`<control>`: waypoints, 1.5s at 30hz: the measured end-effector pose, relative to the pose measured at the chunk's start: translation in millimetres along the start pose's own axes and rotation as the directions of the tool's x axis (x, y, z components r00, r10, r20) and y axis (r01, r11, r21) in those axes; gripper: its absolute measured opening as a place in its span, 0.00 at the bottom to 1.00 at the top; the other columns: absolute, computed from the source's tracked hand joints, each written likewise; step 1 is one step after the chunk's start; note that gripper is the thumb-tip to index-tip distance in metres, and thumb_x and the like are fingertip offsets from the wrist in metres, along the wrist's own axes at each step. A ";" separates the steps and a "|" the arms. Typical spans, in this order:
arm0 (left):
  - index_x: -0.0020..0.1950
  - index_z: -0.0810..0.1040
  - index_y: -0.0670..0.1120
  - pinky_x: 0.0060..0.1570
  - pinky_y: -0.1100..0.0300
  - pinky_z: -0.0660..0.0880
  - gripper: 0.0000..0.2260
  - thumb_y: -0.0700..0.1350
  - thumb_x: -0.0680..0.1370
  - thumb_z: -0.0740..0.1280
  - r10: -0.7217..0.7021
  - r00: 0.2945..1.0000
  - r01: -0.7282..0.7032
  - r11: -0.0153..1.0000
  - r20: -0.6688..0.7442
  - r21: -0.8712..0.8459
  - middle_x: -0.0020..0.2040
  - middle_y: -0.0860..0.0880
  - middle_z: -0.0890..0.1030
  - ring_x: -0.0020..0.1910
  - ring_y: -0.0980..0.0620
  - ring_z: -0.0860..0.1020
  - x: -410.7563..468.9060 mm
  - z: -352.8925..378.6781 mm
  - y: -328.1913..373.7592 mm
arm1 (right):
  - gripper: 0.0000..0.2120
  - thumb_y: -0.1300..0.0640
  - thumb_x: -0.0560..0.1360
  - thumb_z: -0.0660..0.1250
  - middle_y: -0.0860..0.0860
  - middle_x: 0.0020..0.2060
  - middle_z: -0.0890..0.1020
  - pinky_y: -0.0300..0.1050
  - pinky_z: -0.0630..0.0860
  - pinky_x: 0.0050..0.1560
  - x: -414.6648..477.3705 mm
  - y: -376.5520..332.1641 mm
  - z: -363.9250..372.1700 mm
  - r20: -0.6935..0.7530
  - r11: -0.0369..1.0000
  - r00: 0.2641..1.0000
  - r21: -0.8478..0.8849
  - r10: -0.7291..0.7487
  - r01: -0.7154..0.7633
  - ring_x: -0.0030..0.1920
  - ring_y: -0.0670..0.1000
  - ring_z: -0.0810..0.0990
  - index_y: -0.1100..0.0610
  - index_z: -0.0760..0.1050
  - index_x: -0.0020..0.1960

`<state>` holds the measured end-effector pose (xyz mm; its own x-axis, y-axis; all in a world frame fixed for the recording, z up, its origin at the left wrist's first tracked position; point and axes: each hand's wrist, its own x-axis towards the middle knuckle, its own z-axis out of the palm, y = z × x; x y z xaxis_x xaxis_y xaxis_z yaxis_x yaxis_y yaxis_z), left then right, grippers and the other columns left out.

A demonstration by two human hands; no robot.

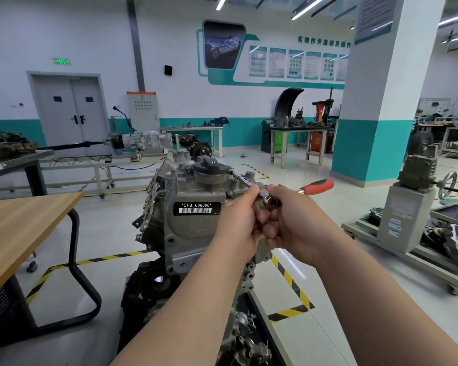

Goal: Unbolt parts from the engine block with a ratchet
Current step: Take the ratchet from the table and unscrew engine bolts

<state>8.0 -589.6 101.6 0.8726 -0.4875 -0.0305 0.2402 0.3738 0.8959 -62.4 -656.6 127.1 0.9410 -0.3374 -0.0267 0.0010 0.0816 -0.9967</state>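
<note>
Both hands are closed around one ratchet (271, 202). The left hand (238, 220) is curled round the near end of the chrome extension bar (245, 180), just beside the ratchet head. The right hand (294, 223) is wrapped round the tool at the head and the start of the handle, and the two hands are pressed against each other. The red handle (317, 186) is seen sticking out to the right, past the right hand. The extension bar is angled up and to the left, and its far end is set on a bolt (230, 170) on the upper right of the engine block (185, 233), just beside the black filler cap (209, 166). The engine block is stood in the middle of the view, in front of the person, with a black label (196, 208) marked "CFB 666660" on its near face. A wooden table (24, 220) is placed to the left of it, and yellow and black tape (291, 283) is laid on the floor around it. A grey gearbox with a handwheel (418, 175) is mounted on a stand well apart on the right.
</note>
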 end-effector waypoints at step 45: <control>0.34 0.76 0.49 0.19 0.68 0.64 0.17 0.53 0.81 0.62 -0.066 0.992 0.055 0.993 0.110 0.101 0.21 0.50 0.71 0.16 0.51 0.70 -4.8 -3.2 1.1 | 0.20 0.43 0.82 0.53 0.48 0.22 0.67 0.37 0.63 0.21 -0.4 11.7 -1.1 0.097 0.920 0.988 0.365 0.117 -0.145 0.19 0.47 0.61 0.55 0.71 0.41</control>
<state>5.5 -584.4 101.3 0.8024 -0.5954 -0.0407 0.2440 0.2650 0.9329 -63.1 -656.6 115.4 0.9629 -0.2329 -0.1360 -0.0123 0.4658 -0.8848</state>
